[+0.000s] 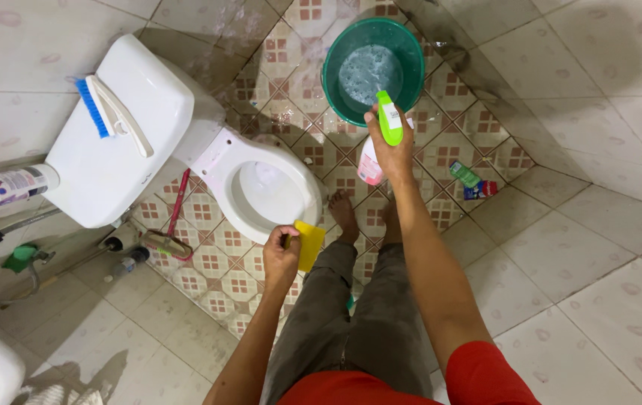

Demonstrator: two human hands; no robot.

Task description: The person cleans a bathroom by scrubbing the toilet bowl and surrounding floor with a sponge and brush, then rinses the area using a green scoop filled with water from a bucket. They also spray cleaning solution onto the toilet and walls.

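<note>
Holding a pink spray bottle [375, 150] with green trigger in right hand [390, 147] grip, left hand [281, 255] grasping yellow sponge [309, 243].

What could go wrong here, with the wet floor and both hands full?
1. The floor tiles near the green bucket look wet, and the feet are bare: a slip seems possible.
2. The right hand holds a spray bottle over the bucket; spray may drift or drip.
3. The yellow cloth in the left hand could drop into the toilet bowl.

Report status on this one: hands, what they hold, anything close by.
Left hand grips yellow sponge beside toilet bowl. Right hand holds green-topped spray bottle. Green bucket just ahead.
</note>
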